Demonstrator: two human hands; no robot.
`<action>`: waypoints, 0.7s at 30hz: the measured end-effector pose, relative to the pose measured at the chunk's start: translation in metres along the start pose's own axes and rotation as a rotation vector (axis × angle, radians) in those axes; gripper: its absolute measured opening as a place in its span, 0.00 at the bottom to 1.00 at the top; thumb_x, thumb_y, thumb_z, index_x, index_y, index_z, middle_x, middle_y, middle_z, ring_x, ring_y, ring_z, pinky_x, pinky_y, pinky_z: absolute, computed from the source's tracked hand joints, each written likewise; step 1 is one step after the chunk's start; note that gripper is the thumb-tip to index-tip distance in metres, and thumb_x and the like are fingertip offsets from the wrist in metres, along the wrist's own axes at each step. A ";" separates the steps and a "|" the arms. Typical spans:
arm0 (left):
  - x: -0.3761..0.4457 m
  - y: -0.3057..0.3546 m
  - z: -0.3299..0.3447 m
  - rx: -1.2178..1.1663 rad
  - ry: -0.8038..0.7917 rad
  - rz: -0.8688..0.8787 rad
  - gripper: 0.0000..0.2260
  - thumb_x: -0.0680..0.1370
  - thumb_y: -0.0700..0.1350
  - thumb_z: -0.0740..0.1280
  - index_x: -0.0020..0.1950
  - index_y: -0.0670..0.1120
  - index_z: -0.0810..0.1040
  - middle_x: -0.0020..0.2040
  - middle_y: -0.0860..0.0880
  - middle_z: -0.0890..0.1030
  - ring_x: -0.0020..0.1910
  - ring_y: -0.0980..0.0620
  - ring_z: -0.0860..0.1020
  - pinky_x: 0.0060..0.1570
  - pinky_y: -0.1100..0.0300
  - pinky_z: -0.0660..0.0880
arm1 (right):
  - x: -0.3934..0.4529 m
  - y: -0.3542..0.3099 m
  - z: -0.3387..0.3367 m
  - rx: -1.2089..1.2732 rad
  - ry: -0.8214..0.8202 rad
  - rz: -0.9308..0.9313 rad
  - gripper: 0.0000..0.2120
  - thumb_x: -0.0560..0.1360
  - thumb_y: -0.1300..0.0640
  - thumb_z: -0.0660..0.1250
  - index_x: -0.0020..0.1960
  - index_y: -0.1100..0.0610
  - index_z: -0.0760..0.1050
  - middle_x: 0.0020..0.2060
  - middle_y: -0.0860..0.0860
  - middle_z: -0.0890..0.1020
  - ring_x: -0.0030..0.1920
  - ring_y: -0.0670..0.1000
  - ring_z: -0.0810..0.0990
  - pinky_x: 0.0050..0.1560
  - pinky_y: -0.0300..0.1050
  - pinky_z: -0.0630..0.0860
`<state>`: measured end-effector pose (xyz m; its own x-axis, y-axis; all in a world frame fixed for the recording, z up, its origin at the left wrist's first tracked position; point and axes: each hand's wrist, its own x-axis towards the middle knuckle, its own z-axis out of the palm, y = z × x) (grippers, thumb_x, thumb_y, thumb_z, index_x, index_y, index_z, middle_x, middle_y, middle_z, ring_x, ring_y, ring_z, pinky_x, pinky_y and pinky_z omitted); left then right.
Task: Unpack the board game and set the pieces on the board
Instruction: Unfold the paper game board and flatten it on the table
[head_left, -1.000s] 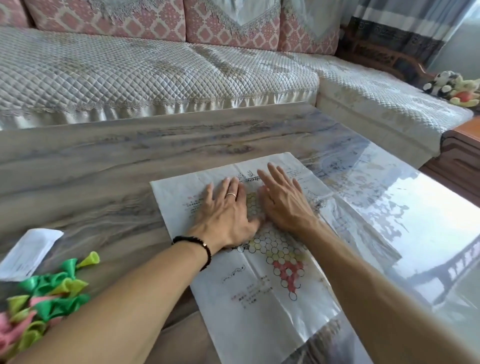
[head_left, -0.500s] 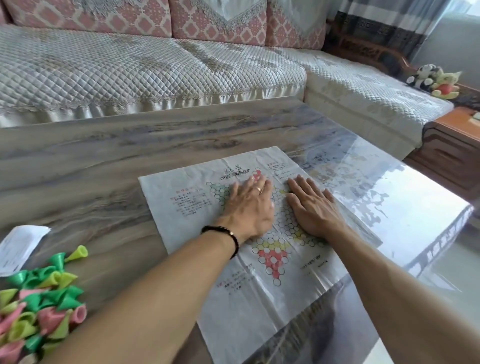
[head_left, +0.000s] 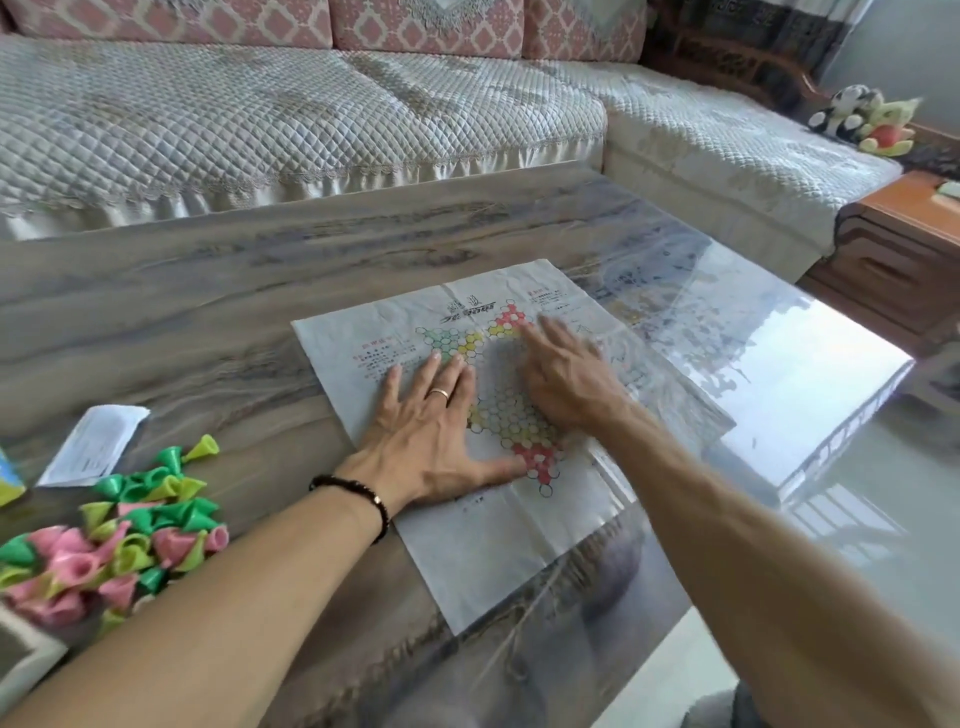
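Observation:
A creased paper game board (head_left: 498, 540), printed with a star of coloured hexagon cells, lies unfolded on the wooden table (head_left: 208, 322). My left hand (head_left: 436, 431) lies flat on its left half with straight fingers, a ring on one finger. My right hand (head_left: 566, 379) presses flat on the middle of the star, fingers straight and blurred by motion. A heap of pink, green and yellow cone-shaped game pieces (head_left: 114, 530) sits on the table at the left, apart from the board.
A small white paper slip (head_left: 93, 447) lies beyond the pieces. The corner of a white box (head_left: 21, 670) shows at the bottom left. A quilted sofa (head_left: 291, 119) runs behind the table. The table's glossy right edge (head_left: 841, 431) drops to the floor.
My hands have slid apart over the paper: the left one toward the near left, the right one up toward the star's far tip. The view shifted.

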<state>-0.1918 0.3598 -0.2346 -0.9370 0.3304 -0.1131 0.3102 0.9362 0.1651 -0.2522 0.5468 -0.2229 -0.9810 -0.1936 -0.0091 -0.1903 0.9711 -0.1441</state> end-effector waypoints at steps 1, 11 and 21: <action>0.000 0.000 -0.001 0.000 -0.004 -0.002 0.58 0.62 0.83 0.45 0.80 0.46 0.38 0.80 0.48 0.38 0.78 0.48 0.35 0.74 0.39 0.37 | -0.011 -0.010 0.006 0.026 -0.002 -0.050 0.26 0.82 0.43 0.44 0.78 0.48 0.48 0.78 0.49 0.48 0.77 0.51 0.47 0.76 0.58 0.44; 0.005 0.005 -0.017 0.061 -0.132 0.049 0.55 0.67 0.80 0.51 0.79 0.44 0.37 0.79 0.44 0.36 0.77 0.43 0.36 0.73 0.35 0.37 | -0.040 0.066 -0.008 -0.041 -0.125 0.238 0.32 0.78 0.34 0.42 0.78 0.45 0.44 0.78 0.48 0.44 0.77 0.50 0.42 0.76 0.57 0.42; -0.023 0.039 0.015 0.000 0.022 0.068 0.48 0.72 0.75 0.46 0.79 0.44 0.38 0.79 0.46 0.37 0.77 0.49 0.35 0.74 0.39 0.37 | -0.071 0.052 0.003 -0.060 -0.082 0.099 0.31 0.77 0.33 0.40 0.77 0.42 0.43 0.78 0.45 0.44 0.77 0.48 0.42 0.76 0.55 0.42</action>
<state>-0.1556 0.3907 -0.2405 -0.9170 0.3908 -0.0795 0.3736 0.9115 0.1718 -0.1928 0.6108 -0.2324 -0.9893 -0.1052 -0.1015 -0.0973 0.9921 -0.0795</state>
